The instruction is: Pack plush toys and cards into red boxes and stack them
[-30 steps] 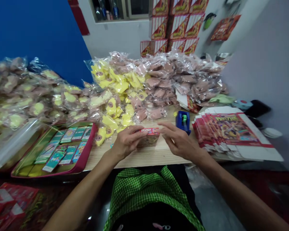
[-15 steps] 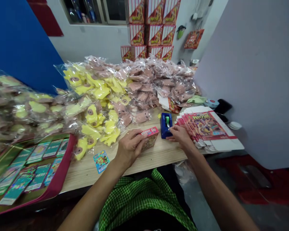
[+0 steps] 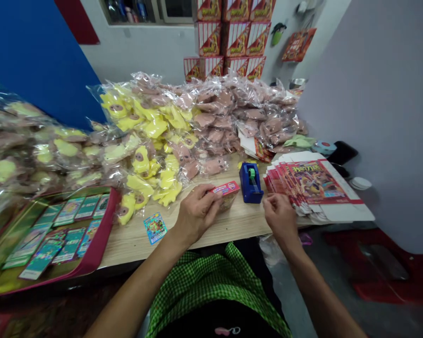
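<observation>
Here, left hand (image 3: 198, 212) clasps small box (image 3: 229, 189), top edge roughly crosswise; tape dispenser (image 3: 251, 191) between it and right hand (image 3: 280, 217), fingers curled, cannot tell if pinching anything.

wooden table (image 3: 245, 218) bears card (image 3: 155, 228), tape dispenser (image 3: 251, 184), bagged toys (image 3: 215, 122), cartons (image 3: 319, 182)

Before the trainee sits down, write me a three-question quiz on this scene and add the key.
1. Which hand grips the small red box? A) left B) right C) both
2. True or false: the blue tape dispenser stands between it and the pile of flat cartons.
3. Fill in: the single blue-edged card lies between the left hand and the ____.

Key: 1. A. 2. True. 3. Pink-sided tray.
</observation>
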A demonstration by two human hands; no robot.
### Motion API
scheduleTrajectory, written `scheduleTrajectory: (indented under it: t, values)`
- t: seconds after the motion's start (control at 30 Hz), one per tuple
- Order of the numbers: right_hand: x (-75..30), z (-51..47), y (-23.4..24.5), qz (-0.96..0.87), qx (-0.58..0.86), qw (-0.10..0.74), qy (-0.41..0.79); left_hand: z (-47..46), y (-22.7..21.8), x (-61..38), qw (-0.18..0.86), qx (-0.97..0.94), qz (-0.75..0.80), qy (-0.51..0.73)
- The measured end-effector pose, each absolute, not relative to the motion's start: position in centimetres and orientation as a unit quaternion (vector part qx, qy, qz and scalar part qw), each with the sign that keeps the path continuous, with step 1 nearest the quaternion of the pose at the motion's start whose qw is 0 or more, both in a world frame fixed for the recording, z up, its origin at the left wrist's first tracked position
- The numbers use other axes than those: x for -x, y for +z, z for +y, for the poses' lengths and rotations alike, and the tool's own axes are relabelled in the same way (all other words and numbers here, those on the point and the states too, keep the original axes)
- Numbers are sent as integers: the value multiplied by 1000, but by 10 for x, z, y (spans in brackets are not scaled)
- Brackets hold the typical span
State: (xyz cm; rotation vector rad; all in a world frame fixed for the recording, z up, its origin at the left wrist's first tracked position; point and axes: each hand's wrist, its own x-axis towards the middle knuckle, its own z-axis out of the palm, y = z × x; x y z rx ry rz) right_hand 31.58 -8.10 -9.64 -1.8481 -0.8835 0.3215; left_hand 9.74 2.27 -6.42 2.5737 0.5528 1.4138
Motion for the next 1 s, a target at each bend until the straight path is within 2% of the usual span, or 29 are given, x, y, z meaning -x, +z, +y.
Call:
scheduleTrajectory:
  t: [0.07,0.17,0.3,0.43,0.63,0.87,1.0]
  values:
    - [-300,-89,-77,-400,723,533,181,23,-64,-97,79,-864,173,467]
    - [-271,-91,-52,-449,613,570,313,24,-63,-95,87,-869,153,463]
    - [-246,-75,-40,-415,538,602,421,25,-62,-95,108,-863,170,463]
    - [-242,-55,-45,-386,520,620,443,25,-64,-95,113,-849,203,474]
    - [-245,-44,-54,-376,531,604,461,29,-62,-93,123,-879,146,438]
    - [-237,-44,-59,-374,532,622,436,39,-37,-95,262,-875,195,358]
    - [-241,-48,-64,-364,547,619,430,43,-27,-110,238,-893,234,300]
